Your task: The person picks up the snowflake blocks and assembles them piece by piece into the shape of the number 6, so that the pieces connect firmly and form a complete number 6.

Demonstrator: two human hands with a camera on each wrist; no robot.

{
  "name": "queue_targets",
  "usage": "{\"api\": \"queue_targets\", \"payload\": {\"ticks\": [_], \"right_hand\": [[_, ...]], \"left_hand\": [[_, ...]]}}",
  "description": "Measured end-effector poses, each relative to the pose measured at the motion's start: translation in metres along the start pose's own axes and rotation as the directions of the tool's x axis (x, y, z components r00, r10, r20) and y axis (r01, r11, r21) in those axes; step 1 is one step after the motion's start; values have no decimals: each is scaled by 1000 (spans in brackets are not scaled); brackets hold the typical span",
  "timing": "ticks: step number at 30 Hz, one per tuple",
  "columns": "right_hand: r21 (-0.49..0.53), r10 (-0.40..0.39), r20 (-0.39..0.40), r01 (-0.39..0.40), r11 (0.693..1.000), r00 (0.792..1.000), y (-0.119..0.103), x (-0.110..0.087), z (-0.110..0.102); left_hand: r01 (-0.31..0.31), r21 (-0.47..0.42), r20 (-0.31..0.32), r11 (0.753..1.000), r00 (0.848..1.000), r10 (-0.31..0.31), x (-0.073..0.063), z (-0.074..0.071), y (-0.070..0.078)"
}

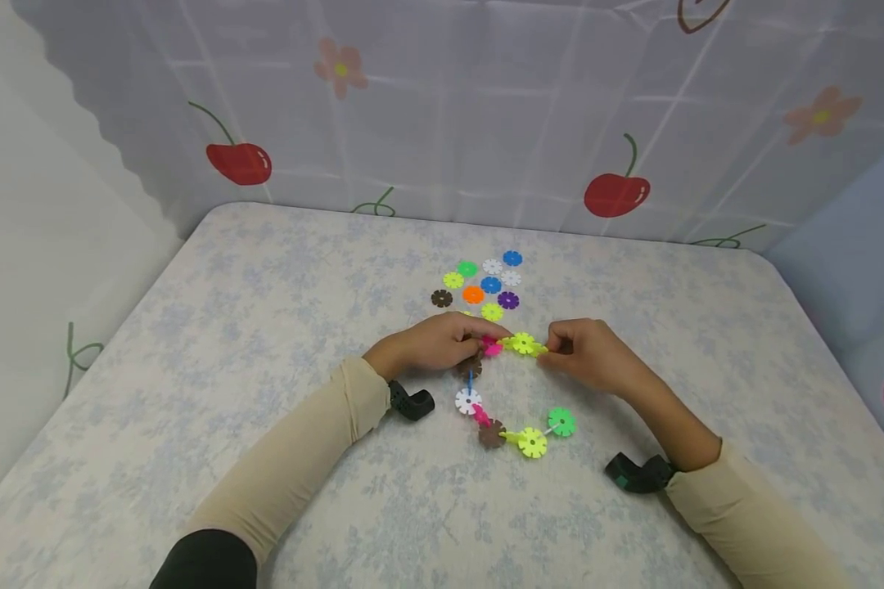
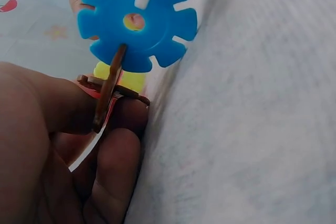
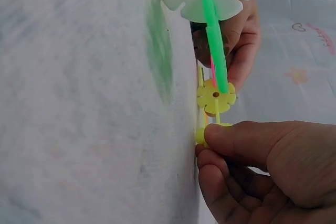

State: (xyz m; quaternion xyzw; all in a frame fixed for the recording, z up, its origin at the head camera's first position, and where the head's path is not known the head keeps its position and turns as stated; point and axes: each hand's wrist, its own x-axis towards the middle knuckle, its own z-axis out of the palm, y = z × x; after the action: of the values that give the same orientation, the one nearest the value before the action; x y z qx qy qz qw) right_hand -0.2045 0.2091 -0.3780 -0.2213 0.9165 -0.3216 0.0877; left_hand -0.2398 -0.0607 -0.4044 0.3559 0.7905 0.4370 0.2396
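Note:
A curved chain of interlocked slotted plastic discs lies on the table between my hands. My left hand pinches its upper left part around a pink disc, next to a brown disc. In the left wrist view, a blue disc slots into the brown one in front of the fingers. My right hand pinches a yellow disc at the chain's upper right end, mostly covered by the thumb. Another yellow disc sits between the hands. At the chain's other end is a green disc.
Beyond the hands lie several loose discs, among them an orange disc, a purple disc and a dark brown disc. A patterned cloth covers the table. Behind it hangs a curtain printed with cherries.

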Motion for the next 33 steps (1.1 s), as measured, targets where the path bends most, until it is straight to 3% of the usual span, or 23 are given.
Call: {"api": "queue_targets", "payload": {"ticks": [4, 9, 17, 24, 28, 33], "right_hand": [[-15, -3, 6, 3, 1000, 1000, 0, 3, 1], [-23, 0, 9, 0, 1000, 1000, -1, 9, 1], [-18, 17, 10, -16, 1000, 1000, -1, 13, 1], [82, -7, 197, -10, 997, 980, 4, 17, -28], [144, -32, 183, 6, 990, 983, 12, 35, -43], [91, -26, 153, 13, 996, 988, 21, 66, -41]], "left_hand": [[22, -15, -8, 1000, 1000, -22, -1, -1, 0], [57, -26, -70, 998, 996, -59, -2, -2, 0], [43, -21, -138, 999, 989, -46, -2, -4, 2], [70, -79, -137, 994, 987, -80, 0, -3, 2], [70, -75, -134, 995, 988, -80, -1, -4, 1], [75, -74, -131, 994, 988, -85, -2, -5, 0]]}}
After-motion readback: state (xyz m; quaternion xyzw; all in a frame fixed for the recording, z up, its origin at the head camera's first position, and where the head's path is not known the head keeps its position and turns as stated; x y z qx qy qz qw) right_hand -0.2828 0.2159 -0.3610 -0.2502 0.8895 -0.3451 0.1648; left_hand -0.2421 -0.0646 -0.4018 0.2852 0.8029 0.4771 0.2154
